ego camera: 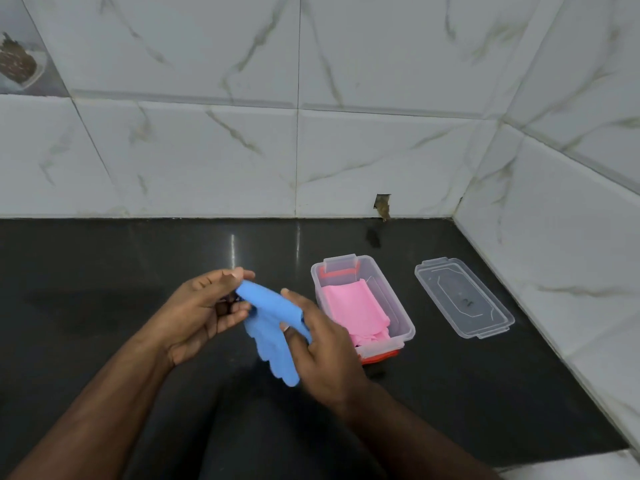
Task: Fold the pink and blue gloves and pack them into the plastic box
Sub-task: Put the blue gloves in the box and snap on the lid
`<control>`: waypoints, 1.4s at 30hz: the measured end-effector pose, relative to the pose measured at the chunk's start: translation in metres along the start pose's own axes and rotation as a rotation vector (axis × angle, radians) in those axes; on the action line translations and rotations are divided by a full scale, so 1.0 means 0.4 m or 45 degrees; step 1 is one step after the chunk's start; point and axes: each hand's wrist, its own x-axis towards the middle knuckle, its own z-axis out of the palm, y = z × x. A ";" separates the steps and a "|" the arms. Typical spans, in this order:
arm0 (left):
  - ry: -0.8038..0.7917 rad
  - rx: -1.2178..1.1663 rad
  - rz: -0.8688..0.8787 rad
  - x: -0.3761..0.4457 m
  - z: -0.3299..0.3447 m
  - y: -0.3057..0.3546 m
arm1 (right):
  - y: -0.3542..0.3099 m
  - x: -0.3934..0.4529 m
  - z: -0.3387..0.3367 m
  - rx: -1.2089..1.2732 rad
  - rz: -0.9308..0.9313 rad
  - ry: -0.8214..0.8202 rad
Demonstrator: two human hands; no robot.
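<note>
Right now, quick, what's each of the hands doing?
Left hand: pinches the cuff end of the blue glove, held above the counter.
Right hand: grips the same glove at its middle.

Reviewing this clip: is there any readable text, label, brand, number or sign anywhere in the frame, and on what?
None can be read.
The clear lid bears raised outlines and small dark marks near its middle, too small and blurred to read.
The plastic box, blue glove and pink gloves show no print.

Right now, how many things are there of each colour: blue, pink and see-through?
Blue: 1, the blue glove held in both hands.
Pink: 1, the pink glove in the box.
See-through: 2, the plastic box and its lid.
Total: 4
</note>
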 end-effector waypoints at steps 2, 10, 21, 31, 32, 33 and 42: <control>-0.082 0.184 0.122 -0.011 -0.001 0.026 | -0.026 0.022 -0.048 0.204 0.067 -0.006; -0.306 -0.019 0.071 -0.036 0.113 0.006 | -0.054 0.104 -0.195 1.024 0.430 -0.111; 0.066 -0.236 0.024 -0.014 0.249 -0.048 | 0.054 0.074 -0.236 1.061 0.645 -0.223; 0.045 -0.008 -0.184 0.047 0.306 -0.066 | 0.191 0.101 -0.325 0.870 0.672 0.014; 0.035 0.023 -0.199 0.060 0.305 -0.065 | 0.204 0.112 -0.336 0.836 0.683 -0.023; 0.034 0.052 -0.209 0.073 0.306 -0.066 | 0.216 0.123 -0.341 0.804 0.689 -0.061; 0.141 0.241 -0.152 0.144 0.318 -0.092 | 0.255 0.168 -0.313 -0.068 0.587 -0.133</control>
